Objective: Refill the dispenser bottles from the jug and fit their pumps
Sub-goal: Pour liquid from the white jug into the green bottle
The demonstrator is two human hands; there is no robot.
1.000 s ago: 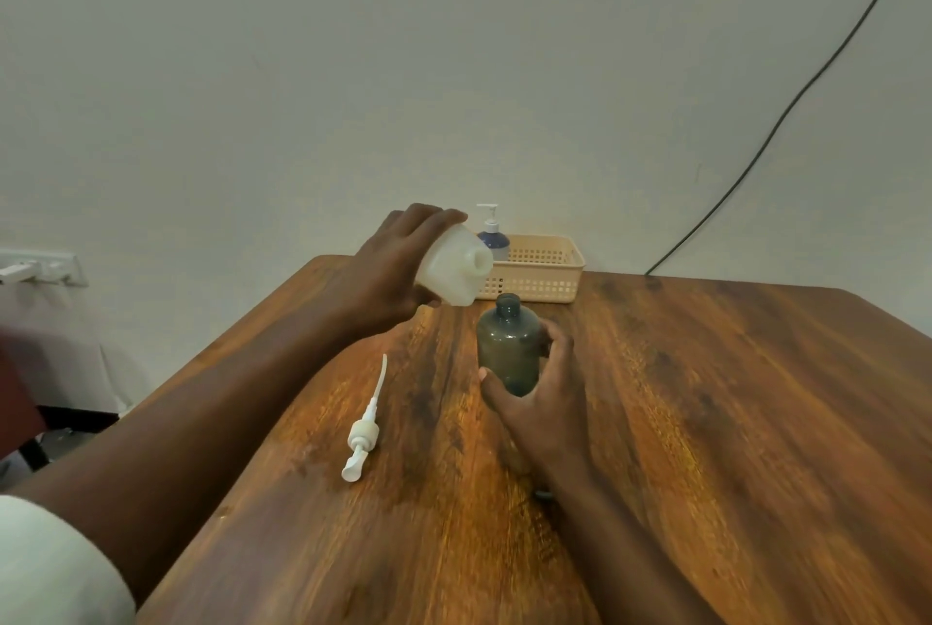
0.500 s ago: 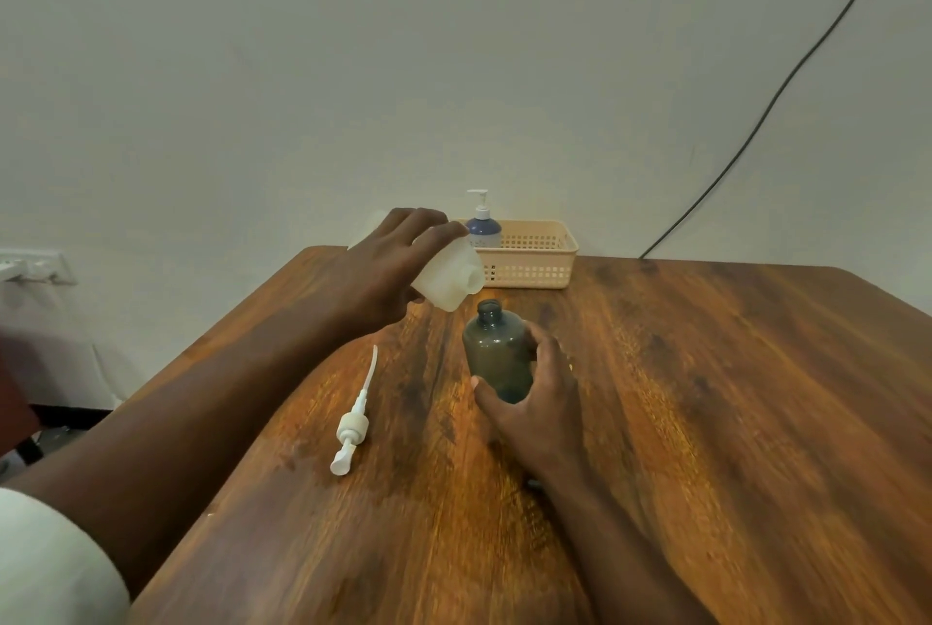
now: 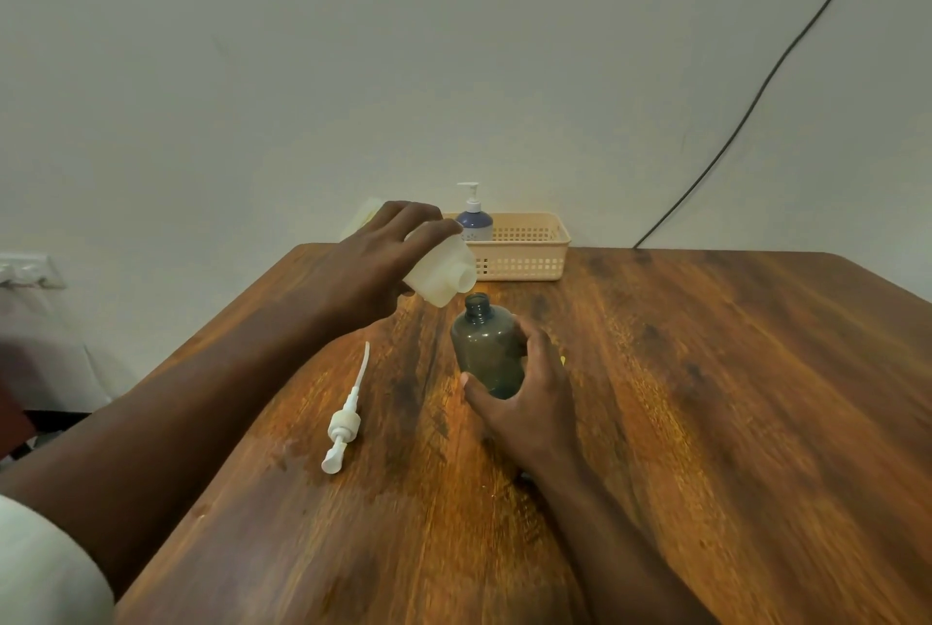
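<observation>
At frame centre the right hand (image 3: pixel 524 402) wraps the smoky grey plastic bottle (image 3: pixel 486 352) to steady it on the wooden surface (image 3: pixel 706 423), while the left hand (image 3: pixel 373 266) clasps the tilted white plastic jug (image 3: pixel 444 271), mouth just above its neck, apparently for pouring.

Left hand (image 3: pixel 373 266): grips white jug (image 3: pixel 440 271), tilted, mouth just above open neck of grey bottle (image 3: pixel 486 352). Right hand (image 3: pixel 529 402): wraps bottle, upright on desk (image 3: pixel 706 397). Loose pump (image 3: pixel 345 415): lying left of bottle.

Dim, even light; soft focus, wide-angle bending at the edges.
</observation>
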